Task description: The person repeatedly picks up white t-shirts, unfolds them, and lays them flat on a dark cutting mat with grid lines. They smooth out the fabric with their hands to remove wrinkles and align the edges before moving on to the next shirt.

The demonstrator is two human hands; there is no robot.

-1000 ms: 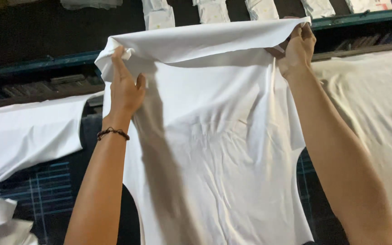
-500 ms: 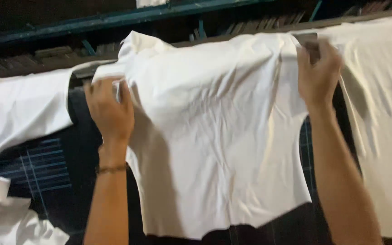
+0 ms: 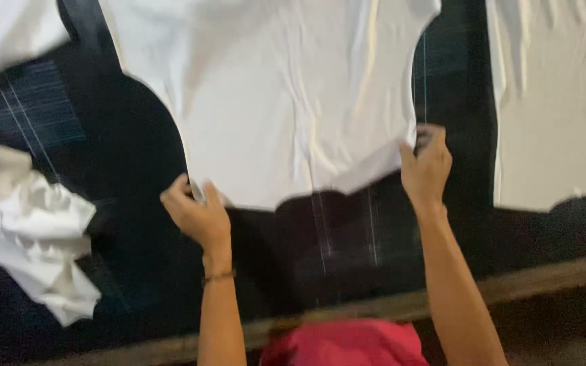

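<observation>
Left hand (image 3: 197, 215) and right hand (image 3: 426, 165) each pinch a bottom corner of the white cloth (image 3: 286, 95) spread on the dark tabletop (image 3: 137, 149). Uneven pulling risks wrinkling it.

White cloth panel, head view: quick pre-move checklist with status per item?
1. Left hand on the near left corner of the white cloth panel: ok, fingers pinch the edge.
2. Right hand on the near right corner: ok, fingers closed on the hem.
3. Near edge flat: not ok, it sags between the hands and the right corner is folded.
4. Panel apart from the neighbouring white panel on the right: ok, a dark strip of the table shows between them.
5. Crumpled white cloth at the left apart from the panel: ok.
6. Far edge aligned: cannot tell, out of frame.
</observation>
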